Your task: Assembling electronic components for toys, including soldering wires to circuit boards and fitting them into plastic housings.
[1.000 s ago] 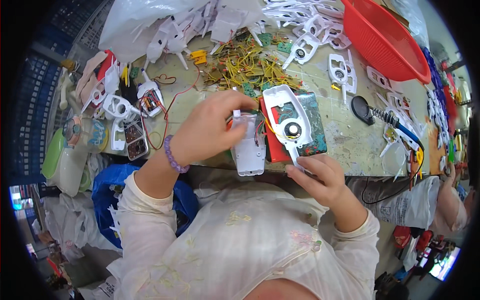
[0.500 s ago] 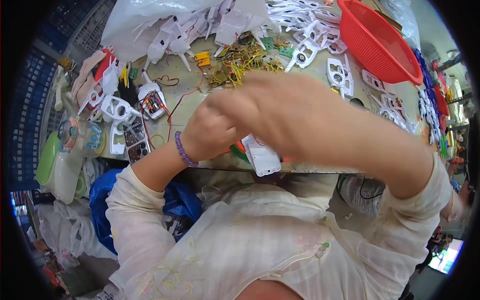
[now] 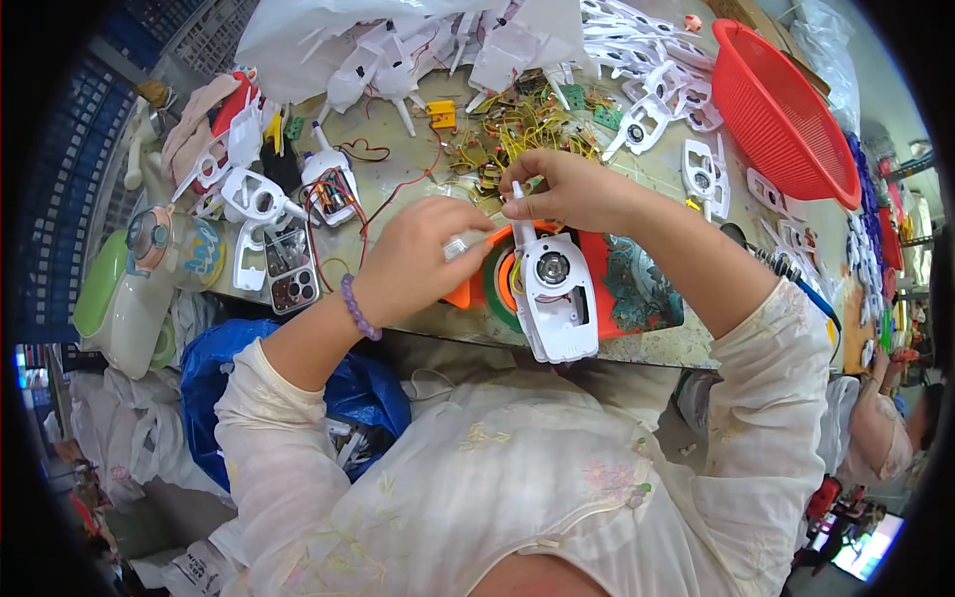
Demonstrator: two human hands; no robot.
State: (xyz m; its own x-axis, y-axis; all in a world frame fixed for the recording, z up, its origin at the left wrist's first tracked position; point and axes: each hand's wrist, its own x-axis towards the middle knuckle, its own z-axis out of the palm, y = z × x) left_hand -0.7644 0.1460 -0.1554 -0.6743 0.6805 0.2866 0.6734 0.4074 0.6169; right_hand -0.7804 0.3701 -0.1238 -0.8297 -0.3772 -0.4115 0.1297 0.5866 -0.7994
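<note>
A white plastic walkie-talkie housing (image 3: 565,323) lies at the table's near edge, its stubby antenna pointing away from me. A round dark speaker sits in its middle, above a rectangular opening. My right hand (image 3: 572,189) has its thumb and fingers pinched at the antenna's tip. To the left, my left hand (image 3: 423,249) is curled with a small white piece (image 3: 455,247) between thumb and fingers; what kind of piece it is cannot be made out. Beneath the housing are an orange-and-green ring (image 3: 500,289) and a red mat with a grey-green patterned patch (image 3: 642,284).
Yellow-wired circuit boards (image 3: 507,129) are heaped beyond my hands. White housings (image 3: 647,109) pile up at the back, beside a red basket (image 3: 786,119). Another wired housing (image 3: 331,189), a phone (image 3: 293,279) and a jar (image 3: 194,254) stand left. A soldering-iron-like tool (image 3: 786,264) lies right.
My hands were together and blurred over the housing; now they are apart, the left drawn leftward and the right at the antenna. The housing shows more fully. The whole view has shifted slightly.
</note>
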